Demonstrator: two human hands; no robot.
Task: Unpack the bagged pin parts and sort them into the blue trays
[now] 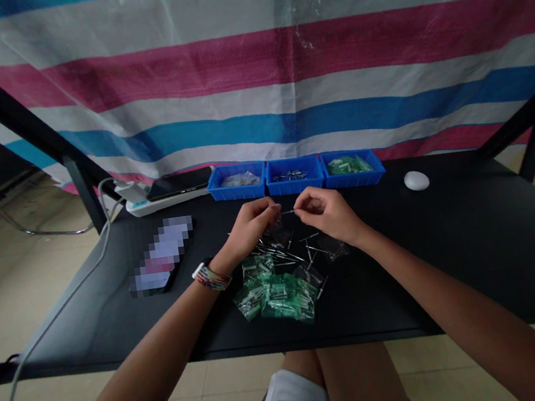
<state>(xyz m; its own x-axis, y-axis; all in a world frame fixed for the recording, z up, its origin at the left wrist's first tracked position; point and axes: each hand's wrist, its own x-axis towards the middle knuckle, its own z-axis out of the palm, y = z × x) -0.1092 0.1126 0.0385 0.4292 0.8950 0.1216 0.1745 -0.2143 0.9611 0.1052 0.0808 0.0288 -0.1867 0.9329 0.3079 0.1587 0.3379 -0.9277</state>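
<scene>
My left hand (252, 226) and my right hand (327, 213) meet above the middle of the black table, each with its fingers pinched. A thin metal rod (288, 212) spans the gap between the fingertips. My right fingertips grip its right end; the other end reaches my left fingers, where something small and clear, perhaps a bag, shows too. Below my hands lies a loose pile of thin metal rods (279, 251). Nearer the front edge are several green plastic packets (285, 297) with small pale pieces inside. A clear bag (333, 245) rests under my right wrist.
Three blue bins stand in a row at the back: the left bin (238, 192) with clear bags, the middle bin (295, 185) with metal pieces, the right bin (355, 179) with green packets. A phone (164, 257), a power strip (169, 203) and a white mouse (416, 180) also lie here.
</scene>
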